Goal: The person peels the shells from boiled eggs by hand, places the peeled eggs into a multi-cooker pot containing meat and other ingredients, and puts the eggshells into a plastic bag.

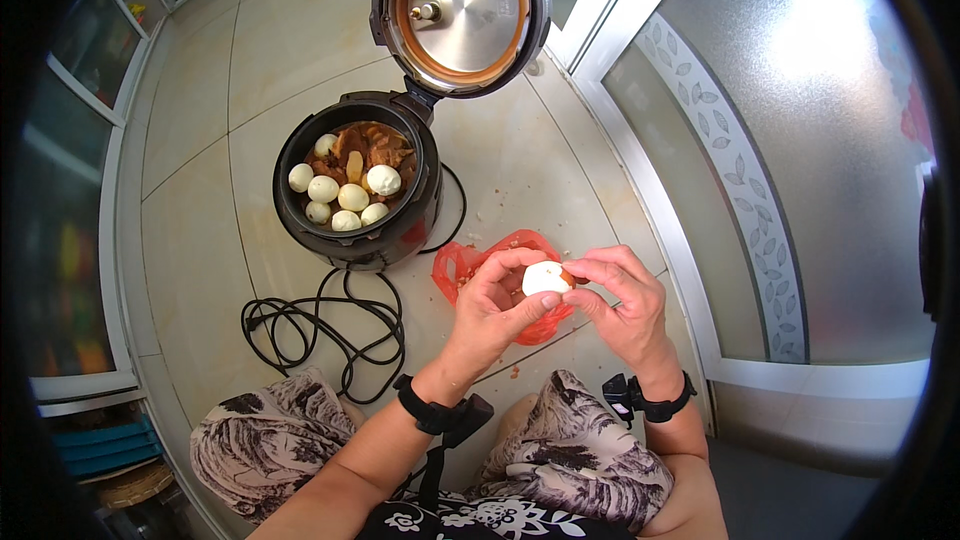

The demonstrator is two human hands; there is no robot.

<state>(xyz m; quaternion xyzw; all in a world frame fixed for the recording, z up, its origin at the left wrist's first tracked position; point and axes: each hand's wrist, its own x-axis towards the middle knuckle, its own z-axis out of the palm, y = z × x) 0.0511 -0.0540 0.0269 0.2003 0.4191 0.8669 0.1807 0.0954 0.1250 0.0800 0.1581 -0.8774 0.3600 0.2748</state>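
A boiled egg (543,279), mostly peeled with brown shell left at its right end, is held between both hands. My left hand (489,309) grips its left side with thumb and fingers. At the shell patch, the fingertips and thumb of my right hand (626,301) touch the egg. Beneath the hands a red plastic bag (450,270) lies on the floor with bits of shell in it. Up and to the left stands a black electric pressure cooker (360,251), its lid (469,7) raised. Several peeled eggs (353,197) rest in it on brown stewed meat (375,144).
A coiled black power cord (322,322) lies on the tiled floor (187,240) below the cooker. A frosted glass door (750,187) in a white frame stands at the right. Glass-fronted cabinets (75,225) line the left. Shell crumbs are scattered around the bag.
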